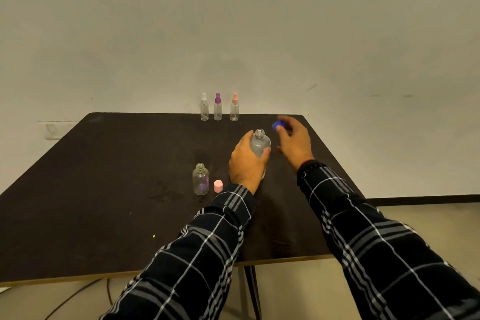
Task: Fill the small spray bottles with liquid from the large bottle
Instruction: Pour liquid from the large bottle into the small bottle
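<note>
My left hand (248,161) grips a clear large bottle (260,143) standing upright on the dark table (117,176), its neck open. My right hand (294,141) hovers just right of it and pinches a blue cap (278,125) in its fingertips, blurred by motion. Another clear bottle (200,179) stands uncapped to the left, with a pink cap (218,186) beside it. Three small spray bottles stand in a row at the table's far edge: a white-topped one (204,107), a purple-topped one (217,107) and a pink-topped one (234,107).
A pale wall rises right behind the table. The table's front edge runs across below my forearms, with thin legs (255,291) and a dark cable (78,293) on the floor beneath.
</note>
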